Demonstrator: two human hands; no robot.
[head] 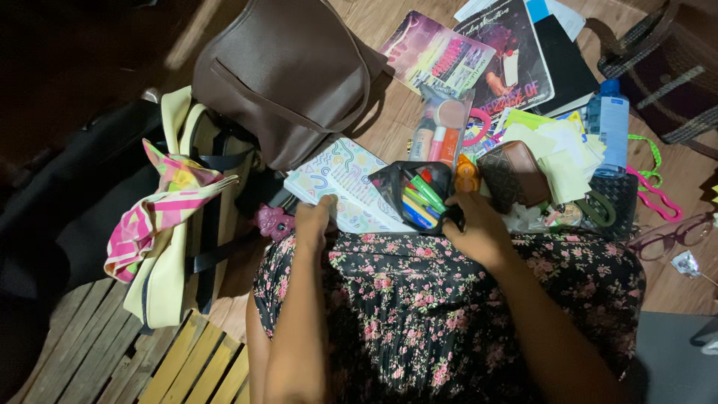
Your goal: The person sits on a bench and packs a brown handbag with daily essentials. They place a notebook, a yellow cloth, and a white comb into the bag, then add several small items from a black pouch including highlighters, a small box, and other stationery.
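Fingers of the left hand [314, 217] grip the notebook [345, 183] at nine o'clock, while the right hand [479, 232] clutches the pen pouch [411, 191].

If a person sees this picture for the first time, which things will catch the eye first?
The open black pouch of bright markers sits in the middle, with the right hand at its edge. The left hand rests on a patterned notebook beside it. Behind them stands a big brown bag.
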